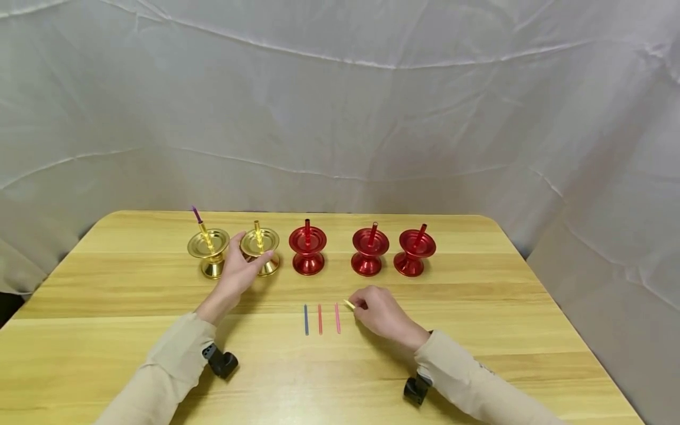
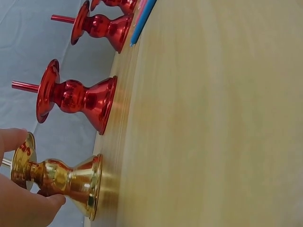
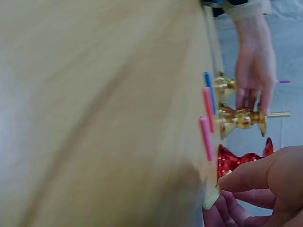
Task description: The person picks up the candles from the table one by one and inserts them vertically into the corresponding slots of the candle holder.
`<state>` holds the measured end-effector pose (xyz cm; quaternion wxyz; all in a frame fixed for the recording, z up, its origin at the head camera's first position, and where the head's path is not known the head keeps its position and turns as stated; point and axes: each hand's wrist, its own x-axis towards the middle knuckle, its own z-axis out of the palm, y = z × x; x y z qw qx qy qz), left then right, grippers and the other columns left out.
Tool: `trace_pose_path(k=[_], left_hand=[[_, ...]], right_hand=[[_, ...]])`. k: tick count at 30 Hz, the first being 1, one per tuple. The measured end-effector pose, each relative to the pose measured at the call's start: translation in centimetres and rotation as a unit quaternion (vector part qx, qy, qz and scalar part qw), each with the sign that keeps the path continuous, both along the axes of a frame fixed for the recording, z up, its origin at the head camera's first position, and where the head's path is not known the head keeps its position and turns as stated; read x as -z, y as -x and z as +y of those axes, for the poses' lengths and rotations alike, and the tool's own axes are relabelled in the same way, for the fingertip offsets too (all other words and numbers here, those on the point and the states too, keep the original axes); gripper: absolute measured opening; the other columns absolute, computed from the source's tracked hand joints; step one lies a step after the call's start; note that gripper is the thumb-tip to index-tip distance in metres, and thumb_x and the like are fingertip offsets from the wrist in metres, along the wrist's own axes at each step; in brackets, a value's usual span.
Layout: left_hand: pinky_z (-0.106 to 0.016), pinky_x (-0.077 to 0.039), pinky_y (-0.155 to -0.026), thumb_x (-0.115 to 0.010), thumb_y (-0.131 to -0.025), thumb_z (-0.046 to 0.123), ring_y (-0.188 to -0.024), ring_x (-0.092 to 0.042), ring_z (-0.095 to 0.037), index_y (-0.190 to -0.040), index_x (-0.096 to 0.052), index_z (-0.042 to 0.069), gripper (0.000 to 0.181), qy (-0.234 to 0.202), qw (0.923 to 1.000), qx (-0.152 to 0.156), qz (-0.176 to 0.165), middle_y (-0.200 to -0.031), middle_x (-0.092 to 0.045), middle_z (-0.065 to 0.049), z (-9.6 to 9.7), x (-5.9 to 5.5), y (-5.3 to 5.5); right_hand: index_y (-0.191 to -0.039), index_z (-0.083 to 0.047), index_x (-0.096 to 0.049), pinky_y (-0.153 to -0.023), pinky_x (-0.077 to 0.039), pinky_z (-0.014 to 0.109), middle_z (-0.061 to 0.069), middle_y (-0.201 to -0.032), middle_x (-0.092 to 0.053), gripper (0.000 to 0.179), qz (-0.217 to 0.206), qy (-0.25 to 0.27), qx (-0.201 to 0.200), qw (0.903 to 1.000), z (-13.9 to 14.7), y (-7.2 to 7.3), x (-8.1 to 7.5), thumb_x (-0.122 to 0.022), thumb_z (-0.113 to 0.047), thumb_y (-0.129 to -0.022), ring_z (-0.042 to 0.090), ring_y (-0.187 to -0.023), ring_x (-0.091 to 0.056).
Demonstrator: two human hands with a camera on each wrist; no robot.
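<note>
My left hand [image 1: 239, 268] holds the second gold candle holder [image 1: 268, 267] from its left, one fingertip at the dish rim and another by the stem in the left wrist view. An upright empty tube rises from that holder's dish. Between thumb and fingers, my right hand [image 1: 385, 313] pinches a pale yellow candle [image 1: 349, 304] low over the table. Just left of it lie a pink candle [image 1: 337, 319], a red candle [image 1: 320, 319] and a blue candle [image 1: 306, 320], side by side. At the far left, a purple candle [image 1: 197, 214] stands in the other gold candle holder [image 1: 212, 269].
To the right of the gold pair stand three red candle holders, the left one [image 1: 308, 263], the middle one [image 1: 366, 264] and the right one [image 1: 409, 264], with bare tubes. They share the wooden table [image 1: 297, 378]. A pale cloth [image 1: 340, 118] hangs behind.
</note>
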<state>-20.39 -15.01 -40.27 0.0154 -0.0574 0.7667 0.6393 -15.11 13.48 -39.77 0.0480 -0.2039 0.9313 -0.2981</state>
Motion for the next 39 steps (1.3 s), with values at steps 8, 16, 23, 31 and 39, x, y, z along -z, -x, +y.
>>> trace_pose_path(k=[8,16,23,31,39], left_hand=[[-0.04,-0.027,-0.113,-0.062,-0.094,0.008,-0.136,-0.031,-0.036,-0.151,-0.002,-0.001,0.084,-0.015,0.9998,-0.002,0.009,-0.149,-0.026,-0.029,0.0,0.2,0.0],[-0.039,-0.027,-0.113,-0.062,-0.094,0.009,-0.137,-0.031,-0.035,-0.152,-0.002,0.001,0.084,-0.023,0.9997,-0.004,0.011,-0.15,-0.025,-0.028,0.1,0.3,-0.1],[-0.039,-0.027,-0.113,-0.062,-0.094,0.008,-0.136,-0.032,-0.036,-0.152,-0.001,0.001,0.084,-0.033,0.9994,-0.008,0.01,-0.149,-0.026,-0.028,-0.1,0.5,-0.1],[-0.038,-0.027,-0.113,-0.062,-0.093,0.007,-0.137,-0.032,-0.035,-0.151,-0.003,0.001,0.083,-0.042,0.999,-0.015,0.011,-0.149,-0.027,-0.028,0.1,0.7,-0.1],[-0.038,-0.025,-0.114,-0.063,-0.093,0.009,-0.138,-0.028,-0.033,-0.152,-0.002,0.002,0.085,-0.039,0.999,-0.017,0.012,-0.151,-0.024,-0.027,0.0,0.7,0.1]], right_hand=[[-0.104,0.004,-0.068,-0.064,-0.053,0.028,0.007,-0.088,-0.065,0.017,-0.06,0.092,0.013,0.9938,-1.2,1.5,-0.8,-0.06,0.004,-0.089,0.014,-0.072,-0.058],[-0.107,0.001,-0.068,-0.076,-0.054,0.03,0.005,-0.093,-0.067,0.018,-0.041,0.151,0.046,0.9866,-3.5,3.1,-2.2,-0.064,0.0,-0.089,0.021,-0.09,-0.062],[-0.106,0.0,-0.068,-0.073,-0.053,0.028,0.005,-0.094,-0.066,0.017,-0.013,0.204,0.046,0.9778,-6.0,4.6,-3.7,-0.066,-0.004,-0.09,0.021,-0.092,-0.062],[-0.11,-0.001,-0.067,-0.083,-0.05,0.029,0.008,-0.099,-0.066,0.02,0.004,0.233,0.055,0.971,-8.7,6.2,-5.5,-0.065,-0.007,-0.091,0.019,-0.092,-0.06],[-0.108,0.001,-0.067,-0.082,-0.051,0.025,0.01,-0.098,-0.067,0.018,0.021,0.253,0.049,0.9661,-11.2,8.0,-6.5,-0.063,-0.004,-0.092,0.021,-0.093,-0.062]])
